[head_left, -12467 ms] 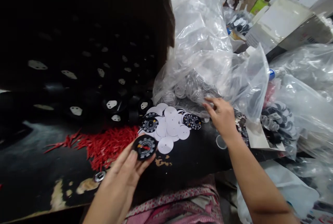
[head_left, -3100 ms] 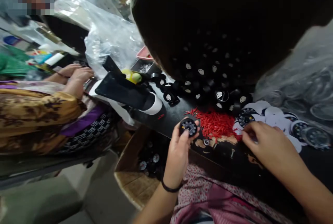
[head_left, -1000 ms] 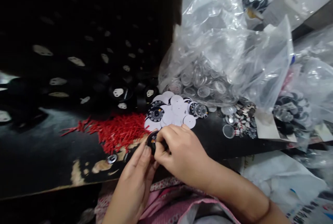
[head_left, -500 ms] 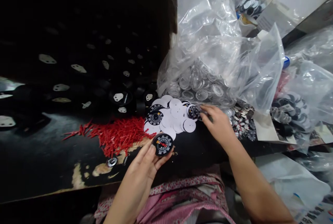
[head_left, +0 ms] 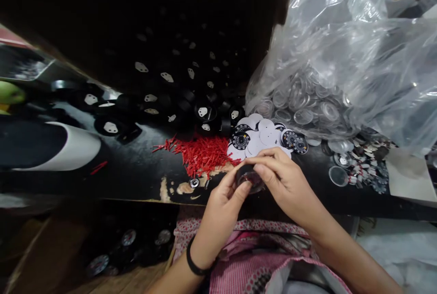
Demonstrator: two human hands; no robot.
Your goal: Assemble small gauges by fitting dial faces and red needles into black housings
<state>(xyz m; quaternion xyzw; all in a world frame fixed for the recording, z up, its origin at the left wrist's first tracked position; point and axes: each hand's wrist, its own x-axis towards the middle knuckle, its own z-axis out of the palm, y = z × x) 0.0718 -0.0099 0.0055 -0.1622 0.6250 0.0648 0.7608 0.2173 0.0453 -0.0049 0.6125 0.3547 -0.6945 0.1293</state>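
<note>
Box below the table: we see finished-looking black dials lying in it, low on our left; anything that slips off the table edge could land among them, we judge.

Black housings: heaped at the back of the dark table, white patches facing up; well apart from our hands.

Red needles: a loose pile just left of our hands; a careless sweep of the wrist could scatter them, since nothing holds them in.

Left hand: curled, thumb and fingertips closed around the rim of the gauge from its left side.

Gauge: held between both hands just above the near table edge; its face is mostly hidden by fingers, so we cannot tell whether a cover sits on it. If pressed crooked, we think a cover could seat crooked or the needle bend.

Right hand: fingers bent over the top of the gauge, pinching it from the right.

Printed discs: fanned out just beyond our fingers, easy to knock.

Bag of clear lenses: slumped at right, mouth open toward the table; lenses could spill.
</note>
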